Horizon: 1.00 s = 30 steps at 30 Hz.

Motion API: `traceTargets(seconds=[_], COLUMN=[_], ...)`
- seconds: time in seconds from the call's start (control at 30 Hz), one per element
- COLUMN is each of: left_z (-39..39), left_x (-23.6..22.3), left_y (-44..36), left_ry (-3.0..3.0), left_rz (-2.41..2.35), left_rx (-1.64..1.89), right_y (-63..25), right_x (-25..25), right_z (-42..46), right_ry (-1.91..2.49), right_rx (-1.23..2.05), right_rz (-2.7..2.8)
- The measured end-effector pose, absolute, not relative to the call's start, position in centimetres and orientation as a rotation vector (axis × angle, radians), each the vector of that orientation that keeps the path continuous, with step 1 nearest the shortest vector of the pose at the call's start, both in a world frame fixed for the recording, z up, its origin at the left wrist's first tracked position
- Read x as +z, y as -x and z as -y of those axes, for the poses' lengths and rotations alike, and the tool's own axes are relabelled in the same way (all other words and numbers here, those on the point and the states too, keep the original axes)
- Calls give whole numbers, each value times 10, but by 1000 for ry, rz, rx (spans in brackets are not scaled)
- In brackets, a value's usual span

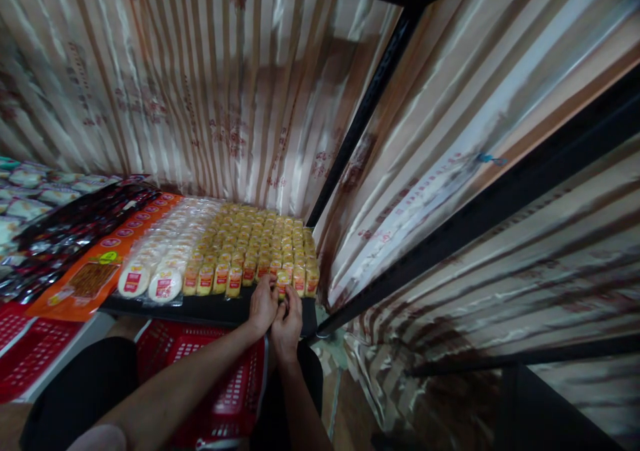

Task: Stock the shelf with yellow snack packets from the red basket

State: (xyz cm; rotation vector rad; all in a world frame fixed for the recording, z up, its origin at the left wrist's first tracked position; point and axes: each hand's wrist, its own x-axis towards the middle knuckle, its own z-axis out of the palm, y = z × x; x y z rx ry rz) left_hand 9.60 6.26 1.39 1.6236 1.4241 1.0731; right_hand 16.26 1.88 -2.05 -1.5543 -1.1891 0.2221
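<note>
Rows of small yellow wrapped snacks (234, 281) with red labels stand close together on a black shelf (210, 307). At the front of these rows, both hands are at one yellow wrapped snack (283, 279). My left hand (263, 306) has its fingers curled at the snack's left side. My right hand (288, 325) is bent round its lower right, thumb and fingers close together. The hands touch or nearly touch each other, and the snack's lower part is partly hidden by the fingers. Left of the yellow rows lie round white wrapped crackers (165, 285) in two rows.
An orange snack packet (95, 277) and dark shiny packets (75, 237) lie further left. Red plastic baskets (233, 384) sit below the shelf between my knees. A black metal post (367, 107) rises at the shelf's right end, with striped curtains (225, 84) behind.
</note>
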Motion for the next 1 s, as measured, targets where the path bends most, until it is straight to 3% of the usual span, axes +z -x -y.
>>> traceTargets(seconds=[0.37, 0.73, 1.0], left_z=[-64, -73, -75], left_x=[20, 14, 12], left_y=[-105, -104, -104], left_ry=[-1815, -1868, -1902], left_rz=[-1608, -1494, -1455], left_rx=[942, 949, 946], right_y=[-174, -173, -173], right_x=[-28, -30, -34], right_z=[-24, -27, -29], right_ry=[1602, 1563, 1614], right_rx=[127, 193, -12], right_rz=[1228, 1228, 1283])
